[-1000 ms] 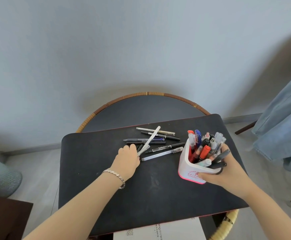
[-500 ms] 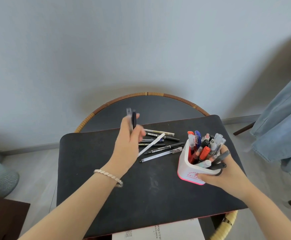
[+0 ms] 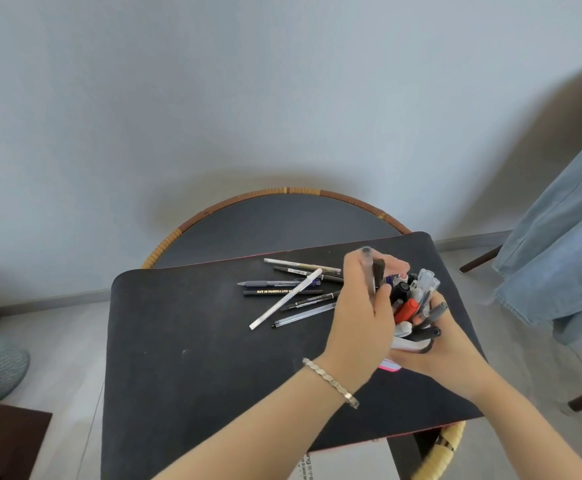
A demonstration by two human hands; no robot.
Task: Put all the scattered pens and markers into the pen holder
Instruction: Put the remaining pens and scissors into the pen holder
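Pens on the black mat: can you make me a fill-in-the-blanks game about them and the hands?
1. The left hand holds two pens over the pen ____.
2. The pen holder is steadied by the ____ hand.
3. The long white pen lies on the ____ mat.
4. The bracelet is on the ____ wrist.

Missing words: holder; right; black; left

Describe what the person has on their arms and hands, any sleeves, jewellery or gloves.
Both forearms are bare, with no sleeves in view, and neither hand is gloved. The left hand has a thin silver-coloured bracelet of small flat links at the wrist. The right hand shows no ring, watch or band on the parts in view.
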